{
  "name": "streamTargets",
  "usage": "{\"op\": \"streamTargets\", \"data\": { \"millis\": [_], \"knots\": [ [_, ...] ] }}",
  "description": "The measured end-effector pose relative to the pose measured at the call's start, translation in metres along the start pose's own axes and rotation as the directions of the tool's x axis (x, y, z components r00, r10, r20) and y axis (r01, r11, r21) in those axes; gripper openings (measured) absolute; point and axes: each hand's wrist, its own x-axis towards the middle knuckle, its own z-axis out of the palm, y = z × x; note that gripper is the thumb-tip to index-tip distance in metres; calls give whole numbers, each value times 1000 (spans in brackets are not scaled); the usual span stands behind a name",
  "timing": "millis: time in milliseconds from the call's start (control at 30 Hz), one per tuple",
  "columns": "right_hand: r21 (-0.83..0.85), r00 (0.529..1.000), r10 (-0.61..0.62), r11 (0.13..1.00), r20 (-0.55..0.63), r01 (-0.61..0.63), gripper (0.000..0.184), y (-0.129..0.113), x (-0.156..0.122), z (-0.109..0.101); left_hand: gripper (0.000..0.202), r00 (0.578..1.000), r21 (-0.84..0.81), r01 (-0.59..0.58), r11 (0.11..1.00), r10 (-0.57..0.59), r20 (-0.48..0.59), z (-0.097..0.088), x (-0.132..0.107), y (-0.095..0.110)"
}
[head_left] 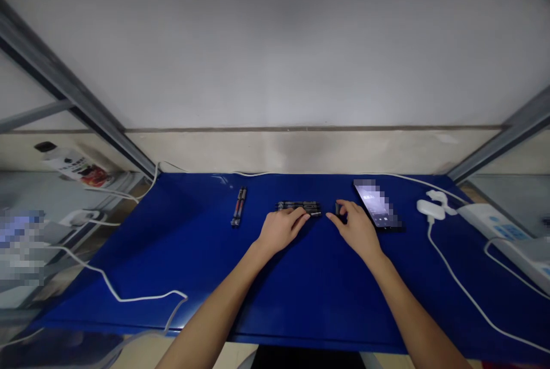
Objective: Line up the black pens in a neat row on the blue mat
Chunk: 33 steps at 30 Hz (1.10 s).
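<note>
Several dark pens lie side by side, crosswise, near the middle of the blue table. My left hand rests over their near side with its fingers curled onto them; the fingertips are partly hidden. Just right of the pens is a small dark object, too small to name for certain. My right hand is around it, thumb and forefinger apart, the forefinger close to or touching it. Farther left, a pair of dark pens with reddish parts lies lengthwise.
A phone with a lit screen lies right of my right hand. Beyond it are a white charger, its cable and a white power strip. A white cable crosses the table's left side. A bottle leans beyond the left frame.
</note>
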Motion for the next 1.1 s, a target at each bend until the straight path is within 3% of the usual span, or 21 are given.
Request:
{"op": "streamTargets", "data": {
  "millis": [233,367,500,600,700,900,1100],
  "knots": [
    [-54,999,23,998,-49,-25,32,15,0,5,40,1000,-4,15,1000,-15,-6,0,0,-1],
    [133,989,145,981,-29,-140,25,8,3,-5,40,999,-2,37,999,-37,-32,0,1,-2],
    [547,963,262,798,62,-252,30,-8,5,-18,42,998,0,48,999,-48,-45,1,1,-3],
    [676,955,240,676,175,-294,33,-18,5,-23,43,998,-4,43,999,-43,-51,2,1,-3],
    [721,953,206,623,223,-304,30,-21,4,-23,42,998,-12,35,999,-35,-51,2,1,-2],
    [779,951,224,548,213,-304,31,-20,3,-16,41,998,-32,37,999,-39,-45,1,1,-2],
    [762,940,225,551,255,-339,32,-21,2,-16,41,998,-36,36,999,-37,-55,2,0,-2]
  ]
}}
